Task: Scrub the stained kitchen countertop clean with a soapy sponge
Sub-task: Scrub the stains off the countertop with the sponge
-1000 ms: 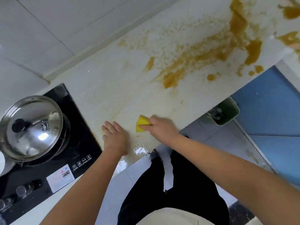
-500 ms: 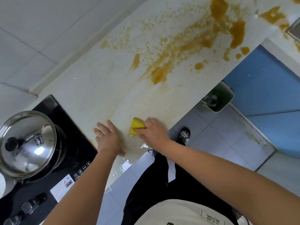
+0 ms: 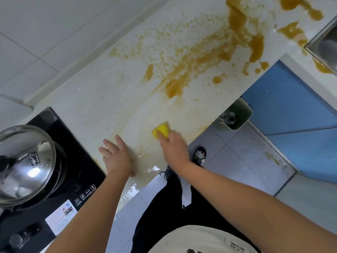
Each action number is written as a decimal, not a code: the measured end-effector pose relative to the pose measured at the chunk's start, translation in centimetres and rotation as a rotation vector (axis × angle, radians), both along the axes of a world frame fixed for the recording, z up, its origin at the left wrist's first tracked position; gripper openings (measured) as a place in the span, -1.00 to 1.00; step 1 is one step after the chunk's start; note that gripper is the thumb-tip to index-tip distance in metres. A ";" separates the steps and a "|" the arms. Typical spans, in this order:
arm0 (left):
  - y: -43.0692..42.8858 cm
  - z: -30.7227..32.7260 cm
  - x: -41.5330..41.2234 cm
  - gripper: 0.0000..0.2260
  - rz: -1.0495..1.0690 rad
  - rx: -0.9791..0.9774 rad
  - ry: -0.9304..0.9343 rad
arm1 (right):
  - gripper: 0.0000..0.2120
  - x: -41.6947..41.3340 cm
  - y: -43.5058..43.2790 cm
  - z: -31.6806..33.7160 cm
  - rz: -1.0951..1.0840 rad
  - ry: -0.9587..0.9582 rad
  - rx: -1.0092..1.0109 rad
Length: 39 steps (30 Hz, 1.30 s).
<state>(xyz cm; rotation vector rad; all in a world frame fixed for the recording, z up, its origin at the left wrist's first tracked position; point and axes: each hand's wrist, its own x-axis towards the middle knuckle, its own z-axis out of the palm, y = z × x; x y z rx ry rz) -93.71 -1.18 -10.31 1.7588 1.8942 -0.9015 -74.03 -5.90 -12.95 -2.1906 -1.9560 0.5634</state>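
Observation:
A pale stone countertop [image 3: 87, 99] runs diagonally across the view. Thick orange-brown stains [image 3: 206, 57] cover its far right part, with thinner smears nearer me. My right hand [image 3: 173, 148] holds a yellow sponge [image 3: 162, 130] and presses it on the counter near the front edge. My left hand [image 3: 115, 156] lies flat on the wet counter, fingers spread, just left of the sponge. A shiny wet film [image 3: 145, 170] sits between and below my hands.
A black cooktop [image 3: 76, 157] with a steel pot and lid [image 3: 25, 163] sits at the left. A steel sink corner [image 3: 324, 42] shows at the far right. Below the counter edge are a green bin [image 3: 235, 115], blue cabinet doors [image 3: 291, 110] and tiled floor.
My right hand has slid the sponge to the right and a little farther along the counter. My left hand has stayed flat in place. The camera has shifted, showing more of the sink.

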 end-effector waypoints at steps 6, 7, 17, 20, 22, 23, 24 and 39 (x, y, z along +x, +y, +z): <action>-0.1 -0.2 0.3 0.40 0.028 0.005 -0.005 | -0.65 4.8 3.6 0.9 0.289 0.042 -0.012; -0.2 -0.2 0.1 0.38 0.025 0.012 -0.006 | -0.66 7.8 5.0 0.9 0.196 0.007 -0.044; -0.6 -0.4 -0.6 0.28 0.052 0.063 -0.055 | -0.46 5.1 4.3 0.8 0.000 -0.075 -0.116; -0.5 -0.3 -0.7 0.27 0.047 0.062 -0.060 | -0.49 0.8 2.8 1.2 0.268 -0.018 -0.088; -0.5 -0.2 -0.7 0.26 0.054 0.071 -0.070 | -0.53 2.5 4.0 1.9 0.280 -0.004 -0.121; -0.5 -0.1 -0.6 0.26 0.059 0.077 -0.069 | -0.52 4.2 4.4 2.0 0.232 -0.048 -0.136; -0.6 0.0 -0.6 0.27 0.063 0.080 -0.070 | -0.52 6.4 4.9 1.9 0.134 -0.103 -0.132; 0.6 1.5 0.5 0.33 0.051 -0.025 -0.199 | -0.56 2.6 4.6 2.4 0.261 0.121 -0.239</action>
